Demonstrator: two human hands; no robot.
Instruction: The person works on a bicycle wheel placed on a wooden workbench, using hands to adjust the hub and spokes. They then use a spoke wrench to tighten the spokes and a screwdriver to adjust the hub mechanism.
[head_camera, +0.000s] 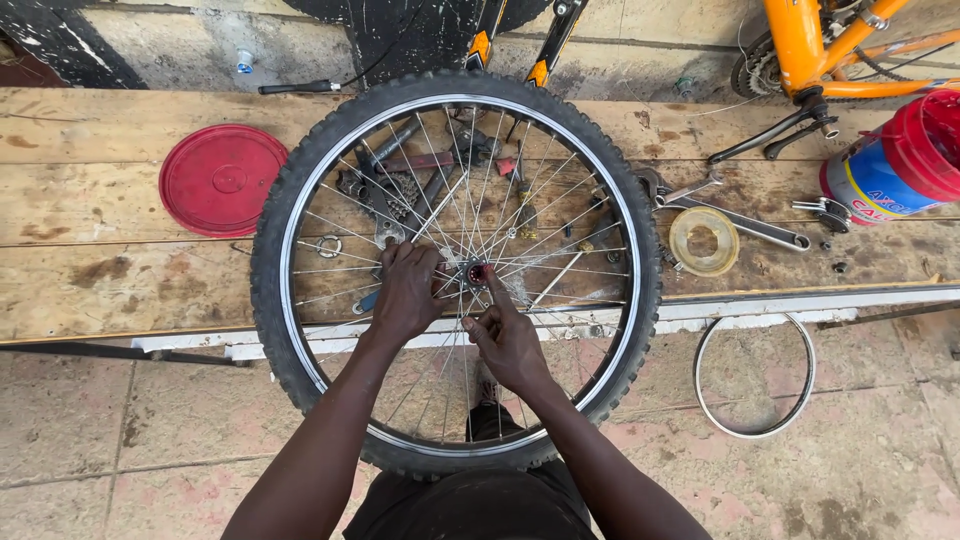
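Both hands (455, 305) at bicycle wheel (455, 270) hub (476, 272).

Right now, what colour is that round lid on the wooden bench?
The lid is red, seen clearly in the head view.

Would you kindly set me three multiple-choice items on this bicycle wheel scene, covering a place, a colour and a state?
1. Where does the round lid lie?
A. On the wooden bench, left of the wheel
B. On the paving
C. Inside the bucket

2. What colour is the bicycle frame at top right?
A. Blue
B. Orange
C. Green

3. How is the wheel placed?
A. Flat on the bench
B. Mounted in the frame
C. Free, both hands at its hub

Answers: 1 A, it rests on the planks; 2 B, plainly orange; 3 C, the left hand and right hand meet at the hub.
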